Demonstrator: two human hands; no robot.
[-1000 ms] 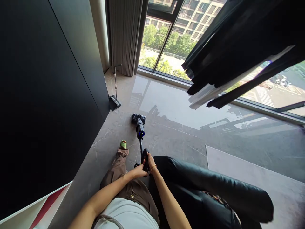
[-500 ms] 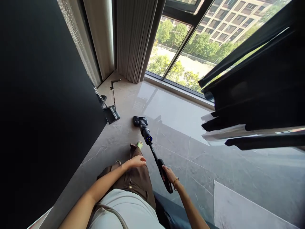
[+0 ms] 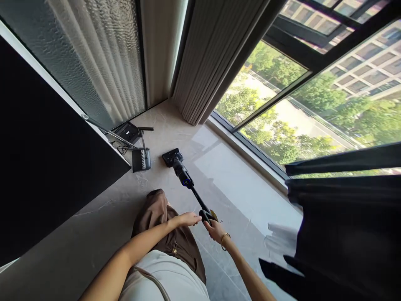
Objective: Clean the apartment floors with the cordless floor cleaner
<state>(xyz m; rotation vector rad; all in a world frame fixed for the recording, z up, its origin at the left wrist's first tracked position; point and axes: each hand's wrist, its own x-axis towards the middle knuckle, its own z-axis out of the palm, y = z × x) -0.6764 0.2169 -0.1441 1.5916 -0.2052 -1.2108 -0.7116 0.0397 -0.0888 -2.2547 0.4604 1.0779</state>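
A black cordless stick vacuum cleaner [image 3: 197,195] slants across the tiled floor, its floor head [image 3: 172,157] flat on the tiles. A blue ring glows on its body. My right hand [image 3: 215,231], with a gold bangle at the wrist, is closed round the handle. My left hand [image 3: 189,218] is beside the handle's near end, fingers curled; whether it touches the handle I cannot tell. Something small and yellowish brown [image 3: 214,215] shows by the handle, its kind unclear. Left of the floor head stands a dark long-handled dustpan [image 3: 142,160].
A black panel [image 3: 56,167] takes up the left side. Behind the dustpan lie a dark flat device [image 3: 129,132] and a cable. A grey curtain [image 3: 216,62] hangs beside the tall window [image 3: 282,92]. Dark cloth [image 3: 347,225] hangs at right.
My view has turned left. The vacuum's handle has swung up and away from me, and my left hand has come close to it. The floor head sits nearer the dustpan.
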